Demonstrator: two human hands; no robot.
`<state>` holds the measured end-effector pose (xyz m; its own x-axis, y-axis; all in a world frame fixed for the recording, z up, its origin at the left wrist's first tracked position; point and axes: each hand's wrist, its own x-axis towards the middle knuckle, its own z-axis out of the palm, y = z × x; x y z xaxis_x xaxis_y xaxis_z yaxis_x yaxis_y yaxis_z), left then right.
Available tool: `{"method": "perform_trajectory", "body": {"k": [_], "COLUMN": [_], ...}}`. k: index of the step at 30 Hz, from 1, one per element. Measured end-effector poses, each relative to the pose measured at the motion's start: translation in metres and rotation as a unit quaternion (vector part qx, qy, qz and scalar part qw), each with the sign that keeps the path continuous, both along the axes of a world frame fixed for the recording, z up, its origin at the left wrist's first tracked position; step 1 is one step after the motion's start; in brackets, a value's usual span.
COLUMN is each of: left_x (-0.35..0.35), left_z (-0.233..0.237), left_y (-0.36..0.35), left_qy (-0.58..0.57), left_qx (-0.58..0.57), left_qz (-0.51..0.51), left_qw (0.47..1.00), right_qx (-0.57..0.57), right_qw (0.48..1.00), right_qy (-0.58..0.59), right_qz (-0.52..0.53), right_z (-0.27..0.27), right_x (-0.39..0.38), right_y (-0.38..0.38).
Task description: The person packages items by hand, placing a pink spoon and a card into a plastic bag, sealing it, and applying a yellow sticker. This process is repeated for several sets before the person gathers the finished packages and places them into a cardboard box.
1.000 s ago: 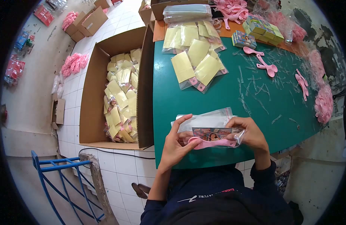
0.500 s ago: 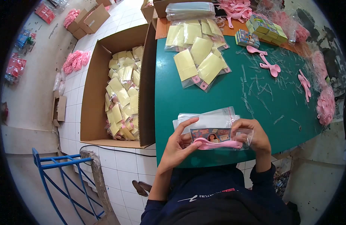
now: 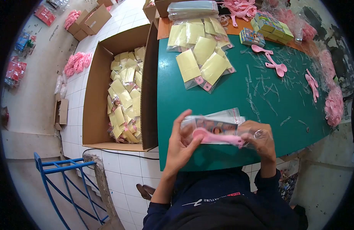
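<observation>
Between my two hands is a clear plastic packet holding a printed card (image 3: 215,125) and a pink spoon (image 3: 221,138), slightly blurred by motion. My left hand (image 3: 181,143) grips its left end, the thumb by the spoon's bowl and the index finger raised. At the other end, my right hand (image 3: 259,138) pinches the plastic near the spoon's handle. A stack of clear plastic bags (image 3: 232,114) lies on the green table (image 3: 207,159) just behind the packet and is partly hidden by it.
Filled packets with pale yellow backs (image 3: 188,65) are piled at the table's far left. Left of the table stands a large cardboard box (image 3: 96,103) of similar packets. Loose pink spoons (image 3: 276,69), plastic strips (image 3: 269,92) and card stacks (image 3: 251,38) lie toward the back right.
The packet has shifted slightly up and left and now tilts, the spoon's handle end lower. My left index finger has lifted away, and the view has moved a little.
</observation>
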<state>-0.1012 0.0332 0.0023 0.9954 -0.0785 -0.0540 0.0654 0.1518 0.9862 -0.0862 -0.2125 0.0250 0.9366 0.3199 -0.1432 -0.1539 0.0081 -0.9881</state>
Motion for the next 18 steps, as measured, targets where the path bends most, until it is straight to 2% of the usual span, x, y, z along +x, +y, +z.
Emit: {"method": "perform_trajectory", "body": {"k": [1,2,4,6,8,10,12,15,18], "left_x": [0.001,0.002,-0.005,-0.013,-0.018,-0.021,-0.026,-0.035,-0.042], "left_z": [-0.008,-0.012,-0.009,-0.007,-0.010,-0.010,-0.012,-0.012,-0.015], "left_y": [-0.005,-0.008,-0.008,-0.012,-0.015,-0.015,-0.013,-0.010,-0.005], "left_qy": [-0.073,-0.144,-0.037,0.084,0.139,0.153,0.150,0.154,0.161], "left_qx": [0.107,0.212,0.030,-0.131,-0.079,-0.012,-0.027,-0.037,-0.024], "left_qz": [0.068,0.134,0.024,-0.079,-0.091,-0.097,-0.110,-0.136,-0.153], "left_qw": [0.989,0.957,0.999,0.985,0.983,0.983,0.982,0.978,0.975], "right_qx": [-0.002,-0.064,-0.186,-0.193,-0.191,-0.228,-0.261,-0.374,-0.429], "right_qw": [0.999,0.990,0.942,0.927,0.899,0.909,0.932,0.874,0.834], "right_qy": [-0.045,-0.125,-0.279,-0.284,-0.293,-0.264,-0.201,-0.299,-0.340], "right_qz": [-0.022,-0.010,0.013,0.151,0.265,0.227,0.148,0.082,0.067], "right_z": [0.008,0.012,0.019,0.030,0.027,0.025,0.022,-0.005,-0.022], "right_x": [0.000,0.001,0.005,0.006,0.005,0.003,-0.002,-0.006,-0.005], "right_y": [0.004,0.006,0.009,0.018,0.021,0.024,0.032,0.048,0.057]}}
